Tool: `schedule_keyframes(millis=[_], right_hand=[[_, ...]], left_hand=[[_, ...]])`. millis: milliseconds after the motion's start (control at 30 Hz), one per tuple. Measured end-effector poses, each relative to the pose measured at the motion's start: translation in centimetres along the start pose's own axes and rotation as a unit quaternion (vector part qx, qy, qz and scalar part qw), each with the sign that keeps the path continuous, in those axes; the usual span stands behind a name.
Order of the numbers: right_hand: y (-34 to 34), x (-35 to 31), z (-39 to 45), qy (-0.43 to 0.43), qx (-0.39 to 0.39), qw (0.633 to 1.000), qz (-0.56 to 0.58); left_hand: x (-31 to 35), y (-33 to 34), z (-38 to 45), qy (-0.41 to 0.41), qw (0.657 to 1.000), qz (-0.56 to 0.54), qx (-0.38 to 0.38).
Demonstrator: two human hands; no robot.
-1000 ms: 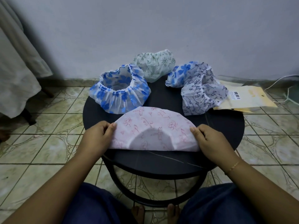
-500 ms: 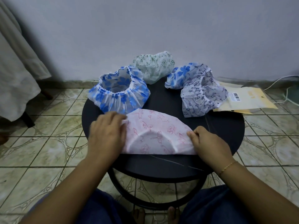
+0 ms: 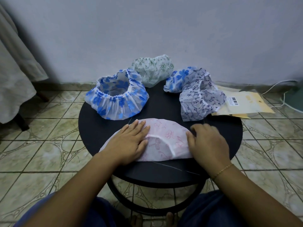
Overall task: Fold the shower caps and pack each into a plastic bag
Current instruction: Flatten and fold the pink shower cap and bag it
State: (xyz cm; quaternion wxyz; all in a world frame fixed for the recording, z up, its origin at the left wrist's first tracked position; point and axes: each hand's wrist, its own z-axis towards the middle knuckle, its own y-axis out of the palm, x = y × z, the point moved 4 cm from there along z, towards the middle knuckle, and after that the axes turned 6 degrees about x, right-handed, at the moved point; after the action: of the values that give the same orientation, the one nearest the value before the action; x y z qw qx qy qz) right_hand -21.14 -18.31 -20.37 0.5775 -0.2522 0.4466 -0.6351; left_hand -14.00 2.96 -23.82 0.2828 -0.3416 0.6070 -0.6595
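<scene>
A pink-printed shower cap lies folded into a half-moon on the near part of the round black table. My left hand presses flat on its left half, palm down and fingers stretched. My right hand covers the cap's right end, slightly blurred, with the thumb on the fabric and the fingers curled over the edge. Behind stand a blue-flowered cap with its opening up, a green-sprigged cap, and a purple-vine cap resting against another blue-flowered cap.
Flat yellow-backed plastic bags with a barcode label lie at the table's right edge, partly under the purple-vine cap. A white cable runs along the tiled floor at right. Pale cloth hangs at left. The wall is close behind.
My left hand went from pinching the cap's left tip to lying flat on its left half. My right hand shifted further over the right end. The cap has been pushed slightly away from me.
</scene>
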Motion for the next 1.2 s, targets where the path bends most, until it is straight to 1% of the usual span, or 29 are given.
schedule_keyframes(millis=[33,67,100,133,200,267,300,367,467,733,833,900,967,1033,1100,1133,1200], right_hand=[[-0.3,-1.0,0.1,-0.041,0.049,0.998,-0.016],[-0.3,-2.1,0.1,-0.078,0.073,0.994,-0.015],[-0.1,-3.3,0.3,-0.112,0.067,0.991,0.001],[0.4,-4.6,0.4,-0.145,0.036,0.989,0.019],[2.0,-6.8,0.3,-0.187,-0.074,0.979,0.037],[3.8,-7.1,0.0,-0.196,-0.188,0.962,0.035],[4.6,-6.9,-0.1,-0.197,-0.231,0.952,0.028],[5.0,-6.4,-0.3,-0.183,-0.270,0.945,0.028],[5.2,-6.0,-0.4,-0.165,-0.293,0.941,0.045],[4.8,-3.8,-0.5,-0.118,-0.315,0.941,0.038],[4.6,-2.2,-0.6,-0.093,-0.325,0.941,0.025],[4.5,-1.7,-0.7,-0.087,-0.327,0.941,0.021],[4.3,-1.8,-0.8,-0.086,-0.326,0.941,0.016],[4.0,-2.1,-0.6,-0.081,-0.314,0.946,0.003],[3.5,-2.6,0.0,-0.077,-0.276,0.958,-0.022],[3.2,-3.0,0.3,-0.079,-0.248,0.965,-0.033],[2.8,-4.0,0.6,-0.090,-0.196,0.976,-0.026]], left_hand=[[0.0,0.0,0.0,0.001,1.000,0.002,-0.002],[0.0,0.1,0.1,0.001,1.000,0.003,-0.002],[0.0,0.1,0.2,0.000,1.000,0.004,-0.002],[0.0,0.2,0.2,0.000,1.000,0.007,-0.001],[0.0,0.3,0.3,0.000,1.000,0.010,-0.001],[0.0,0.5,0.3,-0.002,1.000,0.007,-0.007],[0.0,0.5,0.3,-0.003,1.000,0.003,-0.010],[-0.2,0.7,0.3,-0.004,1.000,-0.007,-0.012],[-0.3,0.7,0.3,-0.011,0.999,-0.025,-0.023],[-0.9,0.6,-0.1,-0.057,0.996,-0.047,-0.042],[-2.3,0.4,-0.7,-0.109,0.992,-0.047,-0.051],[-3.2,0.2,-1.3,-0.154,0.986,-0.046,-0.051],[-3.4,-0.1,-1.7,-0.181,0.982,-0.030,-0.044],[-2.7,-0.8,-1.7,-0.184,0.983,0.021,-0.008],[-1.6,-1.8,-1.5,-0.160,0.983,0.075,0.054],[-1.0,-2.3,-1.4,-0.143,0.983,0.086,0.083],[-0.2,-2.6,-1.0,-0.109,0.985,0.058,0.119]])
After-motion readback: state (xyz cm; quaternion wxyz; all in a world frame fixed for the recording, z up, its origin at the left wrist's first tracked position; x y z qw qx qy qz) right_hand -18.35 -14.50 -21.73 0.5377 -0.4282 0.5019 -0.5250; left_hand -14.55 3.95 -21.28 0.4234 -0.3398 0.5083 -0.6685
